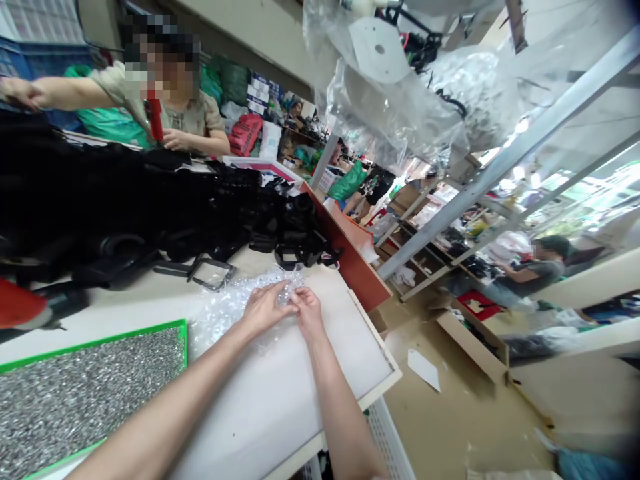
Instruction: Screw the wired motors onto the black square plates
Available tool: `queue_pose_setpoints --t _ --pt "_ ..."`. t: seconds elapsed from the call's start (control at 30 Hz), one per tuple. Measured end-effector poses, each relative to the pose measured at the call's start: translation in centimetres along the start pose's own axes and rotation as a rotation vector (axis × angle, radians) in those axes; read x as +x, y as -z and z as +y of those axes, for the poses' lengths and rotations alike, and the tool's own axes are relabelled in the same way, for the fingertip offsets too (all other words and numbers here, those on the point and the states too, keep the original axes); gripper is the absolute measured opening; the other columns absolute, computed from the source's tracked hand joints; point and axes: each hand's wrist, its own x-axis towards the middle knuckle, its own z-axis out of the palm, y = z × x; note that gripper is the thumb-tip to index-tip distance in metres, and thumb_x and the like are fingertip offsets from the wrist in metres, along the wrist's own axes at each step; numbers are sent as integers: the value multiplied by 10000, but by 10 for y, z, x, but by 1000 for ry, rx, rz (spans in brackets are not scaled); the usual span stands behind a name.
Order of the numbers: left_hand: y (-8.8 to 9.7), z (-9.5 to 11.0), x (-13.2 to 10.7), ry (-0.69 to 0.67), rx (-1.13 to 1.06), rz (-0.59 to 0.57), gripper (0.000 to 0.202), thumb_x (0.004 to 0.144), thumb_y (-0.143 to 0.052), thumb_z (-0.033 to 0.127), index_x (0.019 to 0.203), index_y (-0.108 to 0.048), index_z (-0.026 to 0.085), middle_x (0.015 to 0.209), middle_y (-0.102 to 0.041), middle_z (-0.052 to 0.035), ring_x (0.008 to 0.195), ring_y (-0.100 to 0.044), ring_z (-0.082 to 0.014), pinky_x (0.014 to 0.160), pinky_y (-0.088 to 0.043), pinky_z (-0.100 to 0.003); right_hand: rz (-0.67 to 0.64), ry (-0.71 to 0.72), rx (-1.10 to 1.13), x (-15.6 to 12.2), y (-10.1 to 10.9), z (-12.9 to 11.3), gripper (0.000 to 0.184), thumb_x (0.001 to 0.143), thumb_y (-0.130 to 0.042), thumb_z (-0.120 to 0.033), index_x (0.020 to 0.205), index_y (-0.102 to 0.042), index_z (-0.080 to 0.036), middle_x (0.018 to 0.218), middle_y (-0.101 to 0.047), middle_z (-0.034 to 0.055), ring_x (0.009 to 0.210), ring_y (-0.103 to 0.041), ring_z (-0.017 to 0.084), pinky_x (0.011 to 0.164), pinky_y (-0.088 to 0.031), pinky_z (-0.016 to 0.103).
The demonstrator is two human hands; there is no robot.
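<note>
A heap of small clear, shiny plastic pieces (220, 320) lies on the white tabletop (250, 413). At the heap's right edge my left hand (266, 308) has its thumb and fingers closed around a bit of clear plastic (287, 292). My right hand (309, 311) meets it there, fingertips pinched on the same bit. The exact shape of the piece is too small and glossy to make out. Just behind the heap lies a black rectangular frame (213, 273).
A green-rimmed tray (186, 347) of small metal screws stands at the left, beneath a red power screwdriver (23, 307). Black parts (150, 200) pile up along the back. Across the table a person (165, 113) holds a red tool. Plastic bags (390, 100) hang overhead.
</note>
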Motion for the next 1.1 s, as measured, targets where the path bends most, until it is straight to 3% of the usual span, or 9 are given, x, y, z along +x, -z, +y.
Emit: queue_pose_setpoints --t 0.07,0.17,0.37,0.5,0.6,0.77,0.93,1.03,1.1 --pt "2 -2 0 51 -38 22 551 818 -583 417 1329 -544 215 1251 -653 -116 1157 -594 -327 1037 -390 -458 7 13 -56 1 -1 0 322 607 -792 -377 777 -587 -196 707 -633 -10 644 -594 128 664 -528 273" --pt "7 -13 5 119 -131 47 457 879 -454 325 1301 -551 179 1132 -704 -103 1074 -642 -278 959 -459 -380 41 48 -168 8 4 -3 332 662 -730 -424 861 -602 -192 780 -657 22 756 -635 171 762 -542 333" --pt "15 -36 16 160 -299 66 413 820 -436 253 1185 -592 140 984 -728 -57 901 -672 -211 827 -520 -299 48 76 -433 39 7 -12 543 602 -766 -344 1100 -637 -168 1102 -667 112 1063 -588 250 899 -496 380" --pt "16 -40 17 172 -348 66 466 793 -430 237 1220 -574 120 986 -725 -68 854 -675 -201 793 -528 -291 -140 -22 -501 59 -11 -13 623 513 -836 -289 1107 -679 -186 1032 -705 71 925 -635 209 822 -526 340" --pt "20 -42 16 191 -353 57 477 794 -420 233 1228 -583 123 988 -730 -60 821 -681 -194 758 -540 -284 -266 -116 -505 73 -18 -14 537 469 -864 -267 978 -726 -168 846 -716 21 734 -638 151 703 -534 281" --pt "28 -39 18 289 -205 132 457 779 -460 180 1211 -609 160 1057 -723 -89 989 -667 -256 890 -507 -344 -274 -138 -480 85 -19 -16 328 541 -857 -317 762 -709 -125 614 -636 -35 557 -559 94 629 -512 245" --pt "40 -33 26 356 -40 195 486 829 -430 158 1296 -558 203 1162 -684 -138 1109 -612 -349 942 -462 -479 -95 -59 -314 66 -9 -28 331 790 -655 -460 900 -656 -148 761 -691 22 679 -648 153 656 -546 280" --pt "50 -24 24 321 19 211 514 830 -437 150 1333 -539 187 1247 -637 -159 1155 -575 -370 958 -445 -518 -28 -40 -186 37 3 -45 377 762 -660 -524 911 -612 -181 860 -711 62 758 -689 169 685 -572 283" --pt "54 -12 10 285 64 268 561 846 -432 163 1406 -462 181 1400 -518 -164 1278 -468 -371 1035 -378 -539 -20 -46 -121 10 6 -57 413 720 -700 -536 934 -594 -198 897 -716 64 755 -705 167 668 -584 278"
